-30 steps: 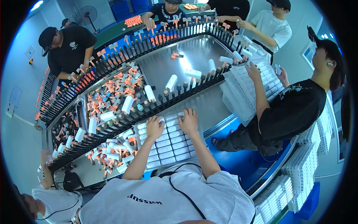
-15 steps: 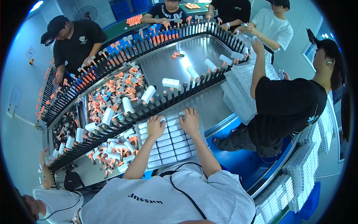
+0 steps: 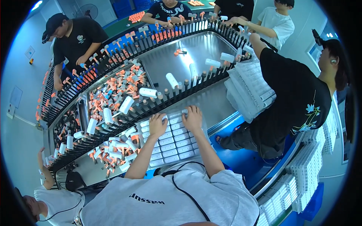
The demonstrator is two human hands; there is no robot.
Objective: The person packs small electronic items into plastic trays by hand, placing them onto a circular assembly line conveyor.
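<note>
Both hands lie flat on a tray (image 3: 171,145) of white cartridges at the desk's (image 3: 222,103) near edge: the left hand (image 3: 157,125) spread over its far-left rows, the right hand (image 3: 193,117) over the far-right corner, fingers loose and grasping nothing. Just beyond runs a conveyor (image 3: 166,96) of black pegs bearing white tubes (image 3: 148,92); a careless sleeve could likely knock one off. A steel bin (image 3: 85,98) behind holds a heap of orange-and-white parts (image 3: 120,86), with more loose beside the tray. Other workers (image 3: 298,98) line the belt near stacked trays (image 3: 250,88).
</note>
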